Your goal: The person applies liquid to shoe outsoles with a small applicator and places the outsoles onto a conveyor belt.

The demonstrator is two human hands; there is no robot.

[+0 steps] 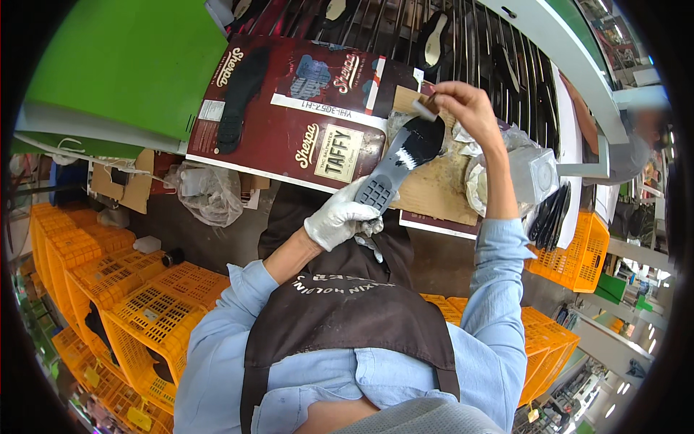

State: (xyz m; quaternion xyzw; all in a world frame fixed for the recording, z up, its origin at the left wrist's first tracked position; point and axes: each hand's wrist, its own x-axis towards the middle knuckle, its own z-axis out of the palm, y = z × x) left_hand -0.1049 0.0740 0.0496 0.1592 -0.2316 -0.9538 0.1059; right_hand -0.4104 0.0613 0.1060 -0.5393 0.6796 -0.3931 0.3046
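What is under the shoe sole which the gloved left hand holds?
Brown cardboard shows right of the sole, and a dark red printed board to its left. The gloved left hand grips its near end. Whatever lies directly beneath is covered.

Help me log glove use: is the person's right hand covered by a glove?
No, the right hand is bare, while the left hand wears a white glove.

The barred metal bench point(384, 36) carries pale-topped black soles point(434, 42) along its far edge. Maroon printed cardboard point(278, 134) covers its near left, with a dark sole point(242, 94) by the left edge. Brown cardboard point(441, 189) and a clear tub point(533, 177) lie toward the right edge.
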